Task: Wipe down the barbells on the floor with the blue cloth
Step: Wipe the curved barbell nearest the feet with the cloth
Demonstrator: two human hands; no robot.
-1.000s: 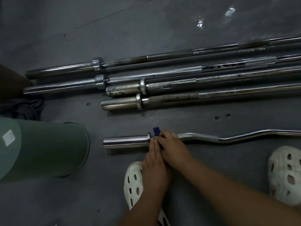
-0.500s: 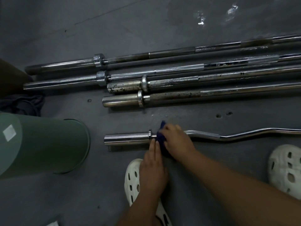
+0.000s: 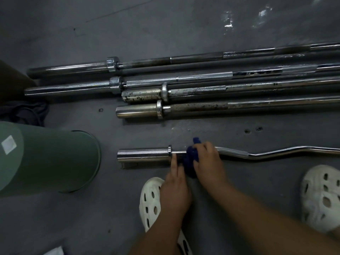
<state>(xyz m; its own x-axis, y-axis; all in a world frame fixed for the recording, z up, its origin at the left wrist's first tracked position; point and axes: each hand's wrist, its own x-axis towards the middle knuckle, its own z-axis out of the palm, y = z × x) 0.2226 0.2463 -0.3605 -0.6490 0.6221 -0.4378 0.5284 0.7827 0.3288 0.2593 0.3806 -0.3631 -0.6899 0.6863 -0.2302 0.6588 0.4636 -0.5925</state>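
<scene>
Hands first. Right hand (image 3: 207,162): clamped round a bunched dark-blue cloth (image 3: 191,157), pressing it onto the shaft of a shiny chrome curl bar (image 3: 265,155) with wavy bends, just past the collar (image 3: 169,150). Left hand (image 3: 174,186): flat, fingers straight, gripping nothing, fingertips (image 3: 173,160) resting on the same bar right beside the collar, seemingly to stop any rolling.

Tips for this bit, just a guess from the look of it: pin the bar hard with the left hand, wrap the cloth fully round the shaft instead of only rubbing the top, then drag toward the bends in long passes. Roll the bar a little to reach the underside against the floor. Don't skip the thick sleeve (image 3: 143,153) or the collar groove, probably a grime trap. Refold to a fresh face once dirty.

Looks-wise: bright, near mirror-clean chrome, sleeve on the left end, lying flat on the dark grey floor (image 3: 110,218) right in front of two white perforated foam clogs (image 3: 320,197). Further out, well apart: four long straight steel barbells (image 3: 202,78) side by side, duller, the nearer two spotted and rough-looking, possibly rust, so likely needing more elbow grease. Neither hand on those. Off to the left: big green cylinder (image 3: 55,162), plus a heap of dark fabric (image 3: 27,113) behind it.
</scene>
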